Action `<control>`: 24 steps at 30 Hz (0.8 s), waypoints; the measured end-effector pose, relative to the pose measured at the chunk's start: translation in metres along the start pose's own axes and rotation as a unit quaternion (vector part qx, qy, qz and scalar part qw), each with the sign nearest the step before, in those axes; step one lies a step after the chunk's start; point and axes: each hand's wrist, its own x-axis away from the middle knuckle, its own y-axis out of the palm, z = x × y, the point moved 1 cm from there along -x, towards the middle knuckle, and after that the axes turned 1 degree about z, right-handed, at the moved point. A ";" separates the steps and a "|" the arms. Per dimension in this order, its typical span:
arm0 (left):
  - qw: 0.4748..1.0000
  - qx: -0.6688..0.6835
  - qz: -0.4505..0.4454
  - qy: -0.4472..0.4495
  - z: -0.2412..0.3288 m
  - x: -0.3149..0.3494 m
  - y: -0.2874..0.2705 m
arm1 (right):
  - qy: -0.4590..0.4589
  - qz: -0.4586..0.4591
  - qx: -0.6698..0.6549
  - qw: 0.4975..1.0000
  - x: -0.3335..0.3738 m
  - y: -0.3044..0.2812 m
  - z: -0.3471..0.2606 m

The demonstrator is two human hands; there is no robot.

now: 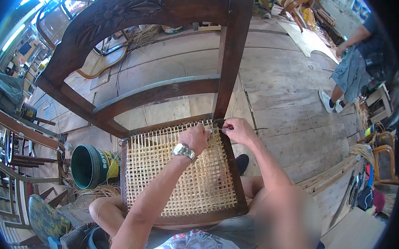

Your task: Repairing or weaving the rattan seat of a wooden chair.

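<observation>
A dark wooden chair with a carved backrest stands before me, its seat across my lap. Pale cane strips are woven over the seat frame in an open grid, the woven cane seat. Near the seat's back right corner, my left hand, a metal watch on its wrist, is closed with fingertips at the weave. Just beside it, over the corner of the frame, my right hand pinches a thin pale cane strand that runs between the two hands. The fingertips partly hide the strand's ends.
A dark green bucket lies tipped left of the chair. Other chair frames crowd the left side. A co-worker stands at the far right on the plank floor. Bundled cane and tools lie at right.
</observation>
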 end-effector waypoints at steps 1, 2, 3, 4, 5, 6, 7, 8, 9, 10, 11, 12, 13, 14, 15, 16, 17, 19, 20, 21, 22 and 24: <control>1.000 0.000 0.001 -0.001 0.001 0.002 0.001 | 0.003 0.004 0.015 1.000 0.000 -0.002 0.000; 1.000 -0.008 0.010 0.000 0.002 0.004 0.002 | 0.002 0.004 0.015 1.000 -0.001 -0.001 0.002; 1.000 -0.017 0.018 0.003 0.003 0.005 0.002 | 0.002 0.006 0.008 1.000 -0.003 0.000 0.004; 1.000 -0.023 0.017 0.001 0.005 0.007 -0.001 | 0.002 0.009 0.000 1.000 -0.003 0.000 0.006; 1.000 -0.022 0.017 0.001 0.004 0.007 0.000 | 0.002 0.009 0.000 1.000 -0.003 0.001 0.008; 1.000 -0.021 0.015 0.001 0.004 0.007 0.000 | 0.003 0.012 -0.004 1.000 -0.003 0.001 0.008; 1.000 -0.020 0.013 0.001 0.003 0.007 0.001 | 0.003 0.016 -0.009 1.000 -0.003 0.001 0.007; 1.000 -0.020 0.013 0.001 0.002 0.007 0.001 | 0.003 0.015 -0.009 1.000 -0.004 0.001 0.007; 1.000 -0.022 0.017 0.001 0.003 0.007 0.001 | 0.006 0.015 0.015 1.000 -0.004 0.000 0.006; 1.000 -0.023 0.021 0.002 0.003 0.008 0.001 | 0.009 0.014 0.040 0.999 -0.004 0.000 0.006; 1.000 -0.023 0.021 0.001 0.003 0.008 0.001 | 0.008 0.014 0.040 0.999 -0.004 -0.001 0.005; 1.000 -0.023 0.019 -0.002 0.004 0.008 0.001 | 0.008 0.011 0.019 1.000 -0.003 -0.002 0.003; 1.000 -0.024 0.018 -0.005 0.004 0.008 0.001 | 0.008 0.009 -0.002 1.000 -0.003 -0.002 0.002; 1.000 -0.024 0.018 -0.006 0.004 0.008 0.001 | 0.008 0.009 -0.003 1.000 -0.003 -0.002 0.001; 1.000 -0.021 0.018 -0.006 0.005 0.008 0.000 | 0.010 0.010 -0.004 1.000 -0.003 -0.001 0.001; 1.000 -0.019 0.017 -0.006 0.005 0.008 -0.001 | 0.012 0.011 -0.005 1.000 -0.002 -0.001 0.000; 1.000 -0.019 0.017 -0.006 0.005 0.007 0.000 | 0.012 0.011 -0.005 1.000 -0.002 0.000 -0.001; 1.000 -0.019 0.011 -0.007 0.004 0.006 0.001 | -0.016 0.025 0.003 1.000 -0.001 0.005 -0.008; 1.000 -0.019 0.012 -0.007 0.004 0.005 0.001 | -0.017 0.024 0.003 1.000 -0.001 0.010 -0.008; 1.000 -0.012 0.012 -0.011 0.004 0.005 0.001 | -0.048 0.047 0.003 0.998 -0.001 0.016 -0.009; 1.000 -0.005 0.012 -0.014 0.004 0.004 0.001 | -0.080 0.070 0.004 0.994 -0.001 0.019 -0.008; 1.000 0.009 0.014 -0.020 0.001 0.001 0.000 | -0.098 0.078 0.020 0.992 0.000 0.020 -0.007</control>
